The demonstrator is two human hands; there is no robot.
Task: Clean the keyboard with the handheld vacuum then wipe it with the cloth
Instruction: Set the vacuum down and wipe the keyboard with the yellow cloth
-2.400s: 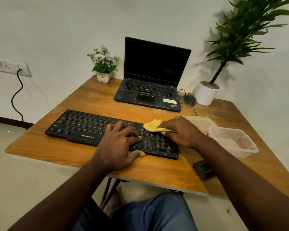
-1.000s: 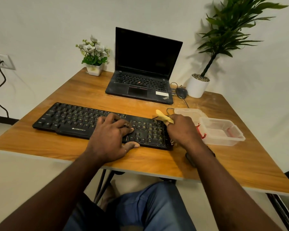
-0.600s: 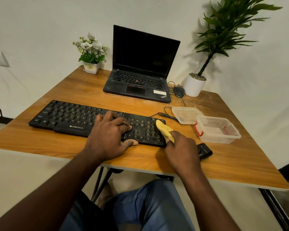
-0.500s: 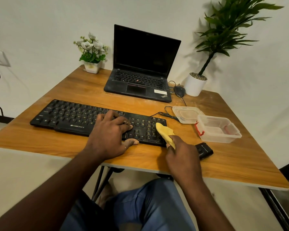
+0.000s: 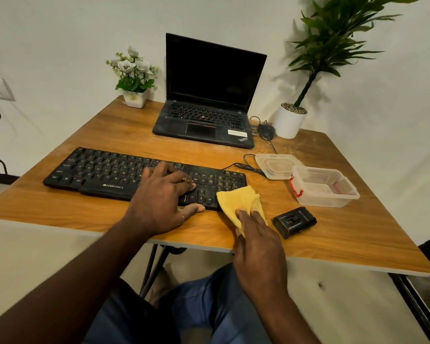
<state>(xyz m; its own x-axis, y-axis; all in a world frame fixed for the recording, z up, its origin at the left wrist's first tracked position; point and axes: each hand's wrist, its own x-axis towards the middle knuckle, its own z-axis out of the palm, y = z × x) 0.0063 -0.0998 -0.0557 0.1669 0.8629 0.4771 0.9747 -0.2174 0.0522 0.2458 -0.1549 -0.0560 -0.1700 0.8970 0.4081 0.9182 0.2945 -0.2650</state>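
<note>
The keyboard (image 5: 104, 173) lies on the worktop (image 5: 60, 206), long axis left to right, most of it stretching leftward. The left hand (image 5: 159, 202) rests on its right half, fingers spread flat over the keys, thumb on the wood. At its right front corner the cloth (image 5: 238, 201) overlaps the edge, pinched by the right hand (image 5: 258, 247), the nearer one for wiping leftward along the rows.

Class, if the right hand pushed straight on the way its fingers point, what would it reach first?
Probably the keyboard, at its number-pad end: the right hand grips the yellow cloth, whose far edge already overlaps that corner.
</note>
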